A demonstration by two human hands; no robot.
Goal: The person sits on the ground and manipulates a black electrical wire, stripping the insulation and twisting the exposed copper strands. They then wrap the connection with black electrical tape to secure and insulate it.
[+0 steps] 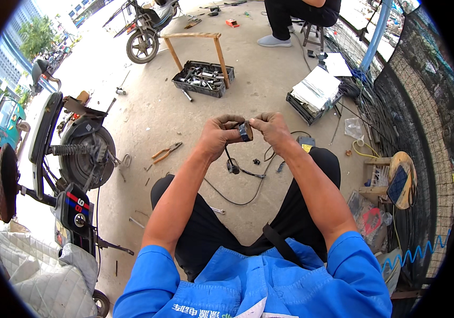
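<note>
Above my knees, my left hand (219,137) is closed around what looks like a roll of black tape (245,132), its brownish round side turned to the right. My right hand (272,129) pinches thumb and finger together at the upper right edge of the roll; what lies between the fingertips is too small to make out. Below my left hand hangs a black cable (228,153) with a dark plug-like piece (233,167) on it. A longer thin black cable (237,203) curves over the concrete between my legs.
Orange-handled pliers (166,152) lie on the ground to the left, near a tipped or parked scooter (73,153). Ahead stands a black crate of tools (201,79) with a wooden frame. Papers (316,87) top another crate. Someone sits on a stool (314,34) beyond.
</note>
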